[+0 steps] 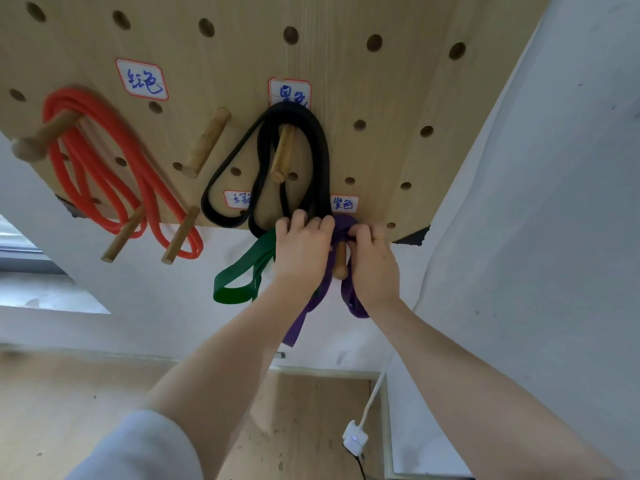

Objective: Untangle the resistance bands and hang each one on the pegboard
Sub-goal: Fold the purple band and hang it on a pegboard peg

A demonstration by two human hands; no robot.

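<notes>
Surroundings: a pale wooden pegboard with round holes (346, 81) hangs on a white wall (536, 237); below lie a wood floor (69, 403) and a white cable with a small white plug box (355, 438).
Obstructions: the flat black loop band (320, 147), hung on a wooden peg (284, 152), drops to just above the hands and crosses a small label (237, 199); a bare wooden peg (207, 142) stands left of it.
Other bands: orange tube band (114, 174) on the far-left peg; flat green band (242, 271) hangs behind the left hand.
Task item: flat purple band (311, 306) is draped over the lowest wooden peg (341, 261), tails hanging below.
Left hand (301, 252): fingers curled, gripping the purple band at the peg.
Right hand (374, 261): fingers (358, 232) curled, pinching the purple band's top; a ring shows.
Writing: handwritten blue characters on red-bordered white labels, "红色" (142, 79) and "紫色" (344, 203); the label above the black band (290, 92) is partly covered.
</notes>
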